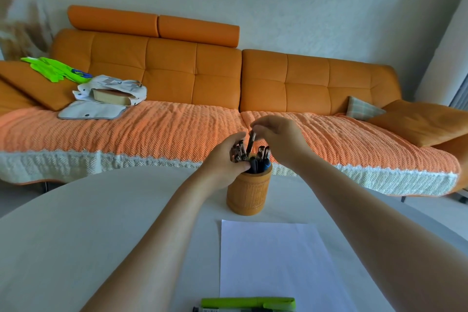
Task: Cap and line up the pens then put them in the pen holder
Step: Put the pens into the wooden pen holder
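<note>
An orange cylindrical pen holder (249,192) stands on the white table, with several dark capped pens (262,159) upright in it. My left hand (225,163) grips a bundle of dark pens (238,152) just left of the holder's rim. Above the holder, my right hand (276,134) pinches the top of a single dark pen (251,143) that points down toward the opening. At the table's near edge lie a green highlighter (248,303) and a dark marker (217,309).
A white sheet of paper (273,258) lies in front of the holder. The round white table (76,235) ends just behind the holder. Beyond it stands an orange sofa (177,71) with a bag (111,95), green gloves (58,71) and cushions.
</note>
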